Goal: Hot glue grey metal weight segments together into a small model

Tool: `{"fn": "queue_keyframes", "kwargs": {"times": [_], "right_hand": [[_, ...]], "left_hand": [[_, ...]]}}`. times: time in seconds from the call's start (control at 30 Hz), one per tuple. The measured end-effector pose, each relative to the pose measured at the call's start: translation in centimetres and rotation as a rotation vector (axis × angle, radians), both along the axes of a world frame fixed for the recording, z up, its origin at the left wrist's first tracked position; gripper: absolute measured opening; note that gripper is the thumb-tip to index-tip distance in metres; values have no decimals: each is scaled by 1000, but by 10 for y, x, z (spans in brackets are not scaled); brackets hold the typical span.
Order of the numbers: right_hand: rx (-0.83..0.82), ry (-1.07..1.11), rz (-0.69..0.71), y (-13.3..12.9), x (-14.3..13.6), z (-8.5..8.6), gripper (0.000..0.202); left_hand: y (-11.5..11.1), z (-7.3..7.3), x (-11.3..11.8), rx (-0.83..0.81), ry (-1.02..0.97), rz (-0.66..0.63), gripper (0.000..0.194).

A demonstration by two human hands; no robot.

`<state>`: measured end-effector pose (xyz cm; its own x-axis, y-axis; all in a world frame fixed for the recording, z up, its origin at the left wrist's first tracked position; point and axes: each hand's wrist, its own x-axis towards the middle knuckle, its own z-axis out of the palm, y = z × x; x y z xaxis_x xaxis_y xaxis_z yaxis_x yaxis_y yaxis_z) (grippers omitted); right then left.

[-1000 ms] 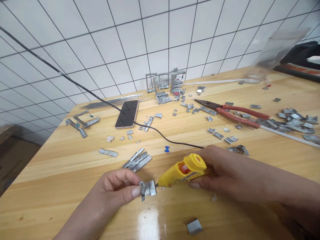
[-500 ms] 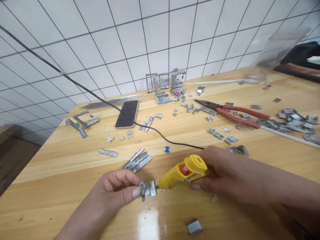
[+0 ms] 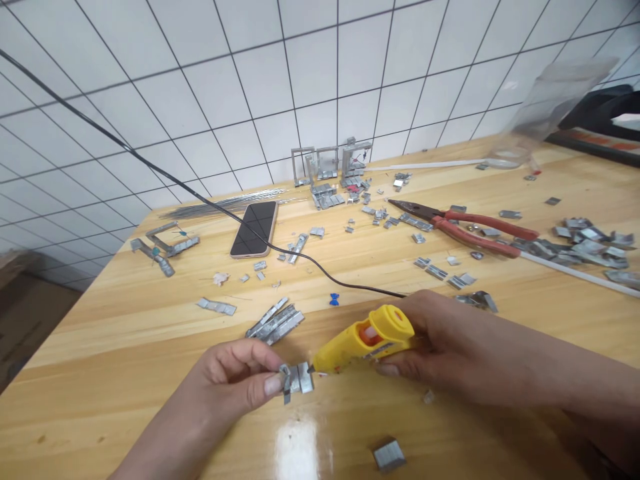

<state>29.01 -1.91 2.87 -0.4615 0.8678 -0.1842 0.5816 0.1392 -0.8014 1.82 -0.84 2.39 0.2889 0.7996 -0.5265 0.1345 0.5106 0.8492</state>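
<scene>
Between thumb and fingers, my left hand [image 3: 240, 377] pinches a small piece of bent metal strips [image 3: 299, 378] above the wooden table. My right hand [image 3: 430, 353] is wrapped round a yellow hot glue gun [image 3: 363, 340], its dark nozzle pointing left at the right edge of the metal piece. The tip seems to touch that edge or lies very close to it. Just beyond my left hand lies a small stack of metal strips [image 3: 277, 322]. A single grey metal piece [image 3: 389, 455] rests near the front edge of the view.
Red-handled pliers [image 3: 480, 227] lie at the right, beside a pile of metal pieces [image 3: 590, 243]. A phone [image 3: 255, 229] lies left of centre, crossed by a black cord [image 3: 325, 270]. Small metal frames [image 3: 330, 167] stand by the tiled wall; a blue bow-shaped piece [image 3: 335, 299] lies mid-table.
The glue gun has shifted slightly left and up, bringing its nozzle onto or against the metal piece's right edge. My left hand has barely moved.
</scene>
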Motion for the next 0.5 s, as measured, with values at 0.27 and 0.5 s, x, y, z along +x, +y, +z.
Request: {"fn": "queue_keyframes", "kwargs": {"times": [0.27, 0.5], "right_hand": [[34, 0, -19, 0, -1, 2, 10], [11, 5, 28, 1, 0, 4, 10]], "left_hand": [[-2, -2, 3, 35, 23, 63, 27], [-2, -3, 2, 44, 36, 62, 26]]}}
